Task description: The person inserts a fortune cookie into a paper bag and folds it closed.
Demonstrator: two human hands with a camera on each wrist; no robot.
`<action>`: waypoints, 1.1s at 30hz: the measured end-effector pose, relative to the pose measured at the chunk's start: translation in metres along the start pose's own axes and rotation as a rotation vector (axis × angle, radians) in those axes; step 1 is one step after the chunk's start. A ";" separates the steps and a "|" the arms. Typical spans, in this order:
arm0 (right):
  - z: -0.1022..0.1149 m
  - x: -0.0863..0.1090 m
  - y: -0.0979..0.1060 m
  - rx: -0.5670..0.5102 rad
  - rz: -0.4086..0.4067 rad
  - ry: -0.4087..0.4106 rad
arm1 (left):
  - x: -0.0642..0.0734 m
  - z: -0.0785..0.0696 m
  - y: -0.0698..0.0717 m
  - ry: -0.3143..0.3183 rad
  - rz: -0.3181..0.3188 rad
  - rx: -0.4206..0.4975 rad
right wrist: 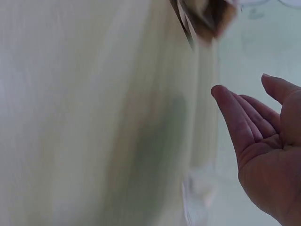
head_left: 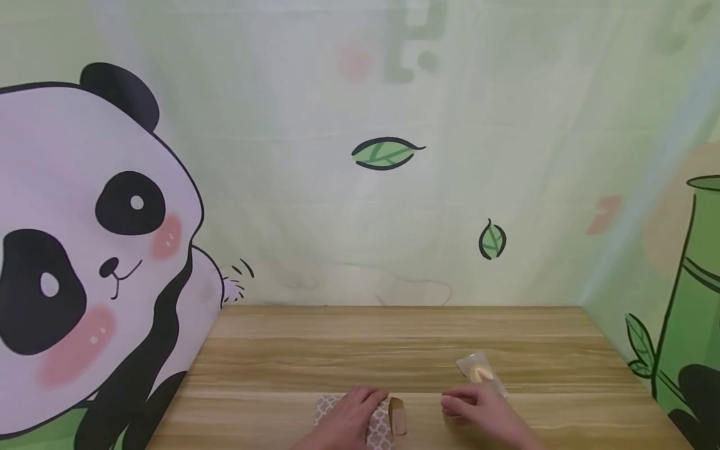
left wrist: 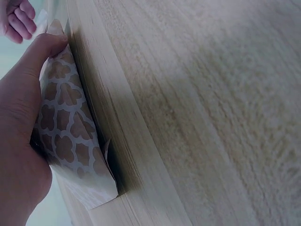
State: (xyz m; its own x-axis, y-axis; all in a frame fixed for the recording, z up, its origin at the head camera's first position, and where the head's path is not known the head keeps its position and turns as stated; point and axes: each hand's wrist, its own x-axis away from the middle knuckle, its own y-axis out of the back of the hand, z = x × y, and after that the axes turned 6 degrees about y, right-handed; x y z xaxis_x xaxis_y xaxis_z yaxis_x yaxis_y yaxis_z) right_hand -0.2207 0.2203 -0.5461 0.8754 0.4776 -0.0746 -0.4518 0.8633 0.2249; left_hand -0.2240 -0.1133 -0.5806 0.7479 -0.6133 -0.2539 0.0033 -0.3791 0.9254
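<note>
A small cardboard box [head_left: 381, 430] with a white lattice pattern lies on the table at the front, its end flap standing open toward the right. My left hand [head_left: 351, 414] grips it from above, and in the left wrist view the thumb lies along the patterned box [left wrist: 70, 127]. To the right of that open end is my right hand [head_left: 480, 409], apart from the box. The right wrist view shows this right hand [right wrist: 265, 136] with fingers loosely extended and nothing in them. Just beyond it lies a clear plastic packet [head_left: 479, 369] with a pale yellowish item inside.
The wood-grain table [head_left: 270, 356] reaches back to a printed cloth backdrop [head_left: 292, 206] with leaves. A large panda print [head_left: 129, 144] covers the left side, and a green bamboo print [head_left: 692, 300] is on the right.
</note>
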 end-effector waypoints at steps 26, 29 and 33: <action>-0.019 -0.025 0.082 0.816 -0.239 -0.114 | 0.001 0.004 0.000 0.018 0.064 -0.002; -0.024 -0.027 0.083 0.817 -0.236 -0.155 | 0.000 0.004 -0.002 0.025 0.077 0.007; -0.027 -0.028 0.083 0.766 -0.231 -0.202 | 0.000 0.004 -0.003 0.018 0.067 -0.007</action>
State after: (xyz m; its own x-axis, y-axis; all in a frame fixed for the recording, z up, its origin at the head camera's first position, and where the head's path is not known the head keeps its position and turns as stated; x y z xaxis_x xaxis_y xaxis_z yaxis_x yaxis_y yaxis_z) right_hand -0.2878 0.2828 -0.5517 0.9790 0.1999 -0.0409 -0.0779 0.5512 0.8307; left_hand -0.2268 -0.1146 -0.5845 0.7585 -0.6243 -0.1866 -0.0425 -0.3331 0.9419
